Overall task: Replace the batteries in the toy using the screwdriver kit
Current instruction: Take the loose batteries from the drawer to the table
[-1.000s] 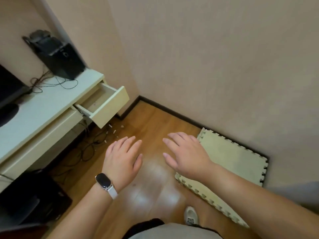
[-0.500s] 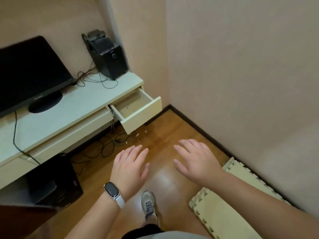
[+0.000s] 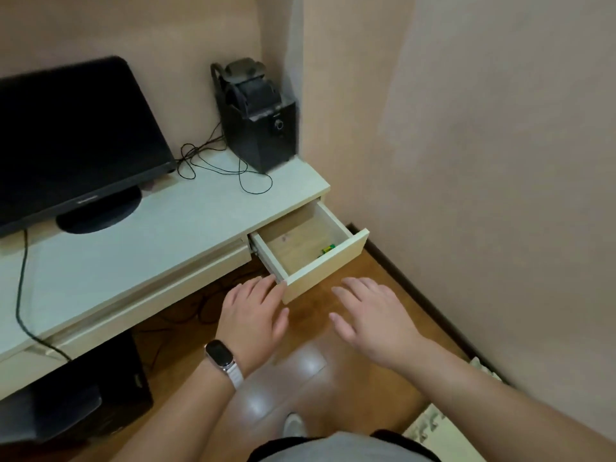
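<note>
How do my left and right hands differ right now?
The left hand wears a band on its wrist; the right hand has a bare wrist. The left hand's fingertips are at a corner of the open drawer; the right hand is short of its front, apart. Both are open, palms down, empty.

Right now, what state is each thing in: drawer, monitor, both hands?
Drawer: pulled open.
Small green item: lying inside the drawer, near its front panel.
Monitor: screen dark.
Left hand: open, empty, fingertips by the drawer's front corner.
Right hand: open, empty, above the floor.
</note>
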The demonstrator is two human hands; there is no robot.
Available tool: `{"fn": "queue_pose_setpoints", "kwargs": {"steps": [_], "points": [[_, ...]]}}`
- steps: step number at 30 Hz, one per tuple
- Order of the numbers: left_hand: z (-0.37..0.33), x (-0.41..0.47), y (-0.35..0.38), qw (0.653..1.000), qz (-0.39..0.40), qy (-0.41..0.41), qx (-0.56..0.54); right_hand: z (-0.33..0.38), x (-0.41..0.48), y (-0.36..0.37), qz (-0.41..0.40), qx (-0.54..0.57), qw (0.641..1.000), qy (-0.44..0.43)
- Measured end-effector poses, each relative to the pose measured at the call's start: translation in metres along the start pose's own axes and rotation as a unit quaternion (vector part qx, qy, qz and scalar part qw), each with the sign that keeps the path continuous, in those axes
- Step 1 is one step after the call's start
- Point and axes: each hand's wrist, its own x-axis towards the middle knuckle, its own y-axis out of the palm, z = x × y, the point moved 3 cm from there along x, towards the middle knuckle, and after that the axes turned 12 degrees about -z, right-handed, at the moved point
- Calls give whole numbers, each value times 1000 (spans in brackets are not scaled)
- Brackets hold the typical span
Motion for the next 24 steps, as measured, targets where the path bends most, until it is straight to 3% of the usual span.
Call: {"fn": "queue_pose_setpoints", "kwargs": {"steps": [12, 17, 24], "points": [[41, 67, 64, 997, 68, -47, -8, -52, 107, 65, 115, -3, 993, -28], [51, 114, 103, 991, 107, -82, 8, -100, 162, 103, 149, 18, 988, -35], [27, 183, 167, 977, 173, -107, -58, -175, 225, 142, 209, 40, 975, -71]]}}
